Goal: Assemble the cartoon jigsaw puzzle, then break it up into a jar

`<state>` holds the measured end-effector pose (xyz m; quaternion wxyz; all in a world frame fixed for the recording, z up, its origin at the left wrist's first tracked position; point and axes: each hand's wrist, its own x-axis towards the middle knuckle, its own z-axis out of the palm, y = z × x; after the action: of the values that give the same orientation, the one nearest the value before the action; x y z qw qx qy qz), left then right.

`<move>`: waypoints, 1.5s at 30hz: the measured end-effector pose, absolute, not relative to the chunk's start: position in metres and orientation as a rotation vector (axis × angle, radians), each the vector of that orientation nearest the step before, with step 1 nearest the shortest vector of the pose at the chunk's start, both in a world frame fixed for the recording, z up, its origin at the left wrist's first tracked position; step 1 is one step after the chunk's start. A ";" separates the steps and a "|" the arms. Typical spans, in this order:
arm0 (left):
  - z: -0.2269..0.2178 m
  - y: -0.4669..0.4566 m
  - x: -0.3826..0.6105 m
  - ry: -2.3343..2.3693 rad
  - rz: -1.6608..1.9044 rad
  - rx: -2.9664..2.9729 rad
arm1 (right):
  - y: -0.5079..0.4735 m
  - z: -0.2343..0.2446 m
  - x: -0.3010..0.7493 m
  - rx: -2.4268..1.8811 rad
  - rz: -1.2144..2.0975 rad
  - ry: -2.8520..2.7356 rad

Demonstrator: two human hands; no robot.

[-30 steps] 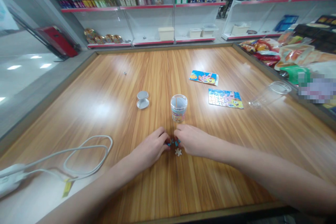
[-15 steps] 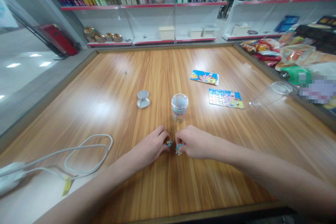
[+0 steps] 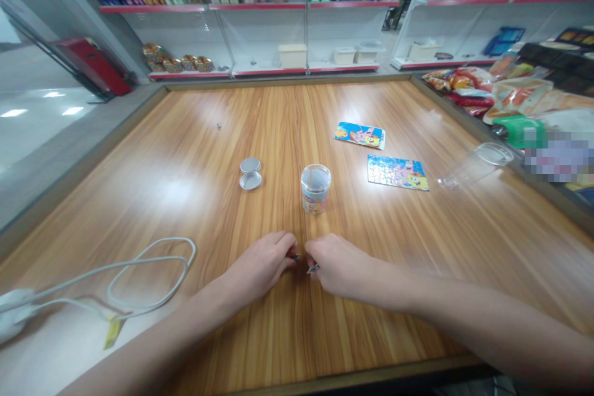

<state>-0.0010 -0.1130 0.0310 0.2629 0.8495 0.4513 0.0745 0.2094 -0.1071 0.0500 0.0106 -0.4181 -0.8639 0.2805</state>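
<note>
My left hand (image 3: 271,260) pinches a small jigsaw puzzle piece (image 3: 296,257), mostly hidden by the fingers. Just to its right, my right hand (image 3: 336,264) grips another puzzle piece (image 3: 314,269), seen nearly edge-on. The two hands are close together above the table, a narrow gap between them. Beyond them stands a clear round tub (image 3: 316,190) with a coloured picture low on its side. To the right lie a jigsaw puzzle (image 3: 398,172) with a blue cartoon picture and, behind it, a matching picture card (image 3: 359,135).
Two round metal lids (image 3: 250,180) lie left of the tub. A white cable (image 3: 179,258) loops at the left near a power strip (image 3: 16,315). A clear plastic container (image 3: 480,164) lies at the right, near bagged goods (image 3: 520,96). Shelves (image 3: 260,6) stand behind the table (image 3: 278,346).
Both hands have shifted slightly down toward me, still holding their pieces. The pieces have tilted, so less of their faces shows. The whole view has moved a little.
</note>
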 end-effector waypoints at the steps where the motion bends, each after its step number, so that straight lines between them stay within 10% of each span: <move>1: 0.030 -0.113 -0.001 1.228 0.207 2.302 | -0.106 0.049 0.215 -1.332 0.935 -2.650; 26: 0.008 -0.123 0.000 1.026 0.558 2.484 | -0.116 0.043 0.239 -1.627 0.400 -2.666; 36: 0.095 -0.047 0.050 1.215 1.277 2.422 | -0.111 0.036 0.245 -1.473 0.746 -2.468; 45: 0.097 -0.035 0.035 1.439 1.181 2.212 | -0.068 0.128 0.249 -1.260 0.767 -2.091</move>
<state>0.0348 -0.0353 0.0969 0.1250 0.7591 0.4938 0.4053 0.2490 -0.0684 0.1284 0.2871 -0.4716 -0.7828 0.2870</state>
